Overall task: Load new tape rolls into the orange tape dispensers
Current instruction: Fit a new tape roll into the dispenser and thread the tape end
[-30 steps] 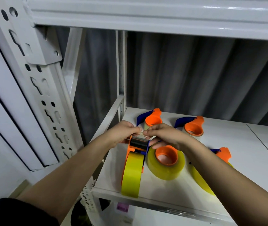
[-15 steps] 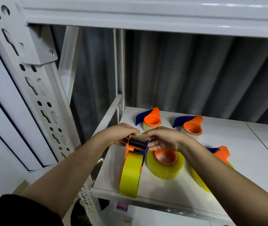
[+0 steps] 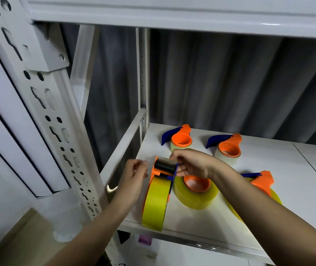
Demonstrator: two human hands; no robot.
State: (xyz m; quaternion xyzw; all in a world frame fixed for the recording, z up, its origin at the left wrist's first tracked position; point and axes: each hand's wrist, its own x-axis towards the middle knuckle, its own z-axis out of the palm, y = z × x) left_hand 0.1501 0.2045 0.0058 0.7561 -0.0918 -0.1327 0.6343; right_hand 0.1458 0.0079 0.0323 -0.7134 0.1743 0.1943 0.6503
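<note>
An orange tape dispenser (image 3: 156,170) stands on edge near the shelf's front left, loaded with a yellow tape roll (image 3: 156,204). My right hand (image 3: 193,163) holds the dispenser's top end, fingers curled at its blue edge beside the dark roller. My left hand (image 3: 134,174) hovers just left of the dispenser, fingers loosely curled and blurred, holding nothing. Beside the dispenser a second yellow roll (image 3: 195,192) lies flat on an orange core.
Two orange dispensers with blue blades (image 3: 181,140) (image 3: 228,147) lie at the back of the white shelf (image 3: 287,189). Another loaded dispenser (image 3: 262,182) sits partly behind my right forearm. A white perforated upright (image 3: 57,131) stands at left, a shelf beam overhead.
My left hand has let go of the dispenser's top and drawn back to the left. My right hand still holds the top end.
</note>
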